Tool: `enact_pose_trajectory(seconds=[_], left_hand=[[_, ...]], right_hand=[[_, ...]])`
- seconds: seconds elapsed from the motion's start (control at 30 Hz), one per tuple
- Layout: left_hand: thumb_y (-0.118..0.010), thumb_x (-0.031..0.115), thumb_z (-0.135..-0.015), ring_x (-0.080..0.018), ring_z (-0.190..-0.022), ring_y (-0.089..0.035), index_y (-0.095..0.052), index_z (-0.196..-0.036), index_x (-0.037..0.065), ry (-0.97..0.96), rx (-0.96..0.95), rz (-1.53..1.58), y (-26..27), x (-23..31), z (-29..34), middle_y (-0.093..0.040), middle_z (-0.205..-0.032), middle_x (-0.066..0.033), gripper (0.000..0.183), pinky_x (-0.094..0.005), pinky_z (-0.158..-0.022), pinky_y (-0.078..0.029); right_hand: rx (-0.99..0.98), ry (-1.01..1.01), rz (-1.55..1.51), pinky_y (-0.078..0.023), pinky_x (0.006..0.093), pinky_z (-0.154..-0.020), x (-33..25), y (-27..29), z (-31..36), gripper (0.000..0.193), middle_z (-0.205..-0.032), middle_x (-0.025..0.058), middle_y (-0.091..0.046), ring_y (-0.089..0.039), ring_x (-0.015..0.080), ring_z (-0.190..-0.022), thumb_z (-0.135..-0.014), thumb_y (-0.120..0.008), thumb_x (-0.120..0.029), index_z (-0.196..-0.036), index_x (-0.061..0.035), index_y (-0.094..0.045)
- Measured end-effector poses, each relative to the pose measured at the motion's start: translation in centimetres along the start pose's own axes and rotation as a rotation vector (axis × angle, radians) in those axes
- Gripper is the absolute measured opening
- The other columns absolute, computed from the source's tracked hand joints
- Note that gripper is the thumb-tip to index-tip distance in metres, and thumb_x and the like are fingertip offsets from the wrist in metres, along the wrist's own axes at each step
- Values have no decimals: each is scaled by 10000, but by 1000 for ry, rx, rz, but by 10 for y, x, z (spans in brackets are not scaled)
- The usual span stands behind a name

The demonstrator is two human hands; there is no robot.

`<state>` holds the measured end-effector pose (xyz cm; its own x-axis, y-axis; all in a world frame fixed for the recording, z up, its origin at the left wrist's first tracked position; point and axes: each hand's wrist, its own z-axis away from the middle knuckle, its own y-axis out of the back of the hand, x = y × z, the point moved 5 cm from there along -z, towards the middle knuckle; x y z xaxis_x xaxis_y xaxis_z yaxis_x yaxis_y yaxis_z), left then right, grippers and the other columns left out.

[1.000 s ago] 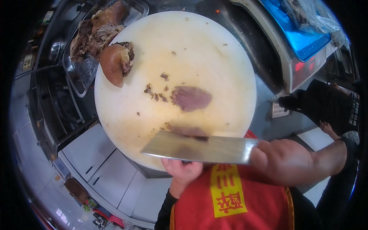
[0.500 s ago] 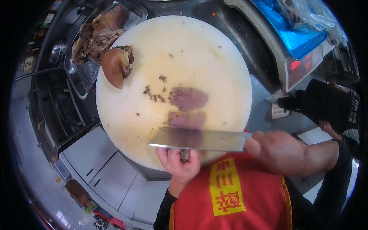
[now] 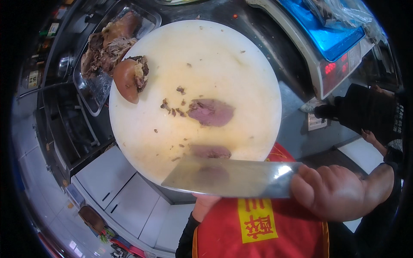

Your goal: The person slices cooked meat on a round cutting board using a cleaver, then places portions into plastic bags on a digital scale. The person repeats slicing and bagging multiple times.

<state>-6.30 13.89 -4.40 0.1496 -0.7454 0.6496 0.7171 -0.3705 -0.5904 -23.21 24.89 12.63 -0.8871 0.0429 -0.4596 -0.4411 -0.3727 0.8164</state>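
My right hand is wrapped round the handle of a wide cleaver. The blade lies across the near edge of the round white cutting board, its broad face showing. Behind it, most of my left hand is covered; only a bit near the wrist shows, and the fingers are out of sight. Just past the blade's upper edge lies a piece of cooked meat, partly covered by it. Farther up the board rests a flat, pinkish-brown cut piece of meat, with dark crumbs to its left.
A brown-skinned chunk of meat sits on the board's left edge. Beside it, a metal tray holds more cooked meat. At the right stands a scale carrying a blue tray and plastic bags. Another person is at the far right.
The cleaver has moved toward me and slightly right, showing more of its face. My left fingers, visible before, are now hidden behind it. The nearer meat piece lies closer to the near edge.
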Motion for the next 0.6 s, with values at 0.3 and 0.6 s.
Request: enact_pose_trajectory(seconds=[0.3, 0.6], left_hand=[[-448, 390, -781, -316, -1087, -453, -440, -1166, 1, -77, -236, -773, 0, 10, -1, -493, -1140, -169, 548, -443, -963, -321], [-549, 281, -804, -259, -895, -530, -411, -1114, -10, -286, -25, -324, -23, 29, -5, -522, -993, -171, 447, -397, -805, -449]], right_hand=[[-45, 38, -30, -422, 239, -371, 3, -3, -9, 217, -659, 61, -501, -545, 152, -504, -806, -588, -136, -913, -20, -440], [-92, -22, -145, -455, 269, -416, 7, -1, -20, 202, -681, 84, -526, -570, 187, -522, -798, -572, -131, -904, -21, -440]])
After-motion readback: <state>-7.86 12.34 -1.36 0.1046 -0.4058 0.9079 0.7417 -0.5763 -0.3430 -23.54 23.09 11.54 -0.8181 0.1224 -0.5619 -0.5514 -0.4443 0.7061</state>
